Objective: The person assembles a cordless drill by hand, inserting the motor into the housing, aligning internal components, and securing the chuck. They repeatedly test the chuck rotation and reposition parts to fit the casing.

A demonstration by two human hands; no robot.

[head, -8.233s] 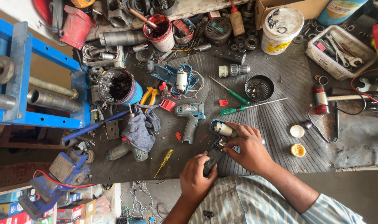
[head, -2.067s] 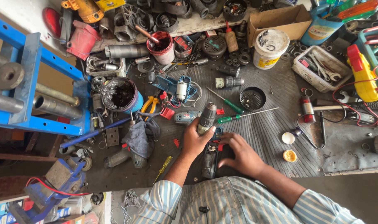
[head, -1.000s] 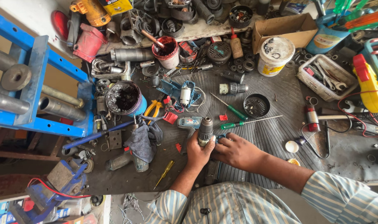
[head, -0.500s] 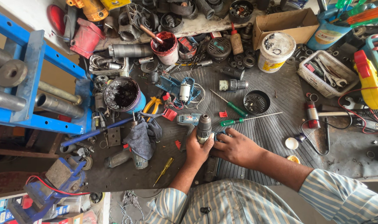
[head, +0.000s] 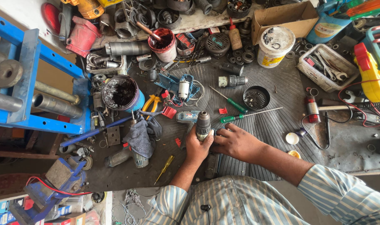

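Observation:
My left hand (head: 197,146) grips the body of a dark drill motor part with a chuck (head: 203,123) at its top end, held upright over the bench. My right hand (head: 235,141) is closed against the same part from the right side. A black tool piece (head: 211,165) lies on the mat just below both hands. A teal drill housing (head: 187,116) rests just left of the chuck. Two green-handled screwdrivers (head: 235,118) lie just above my right hand.
The cluttered metal bench holds a grimy blue bucket (head: 121,92), a grey rag (head: 142,134), a yellow screwdriver (head: 165,167), a white tub (head: 274,46), a tray of spanners (head: 327,68), a round black sieve (head: 256,97) and a blue frame (head: 27,83) at left.
Both hands stay on the drill part; the chuck has risen slightly and the view has shifted a little. Earlier, the hands worked lower on the mat.

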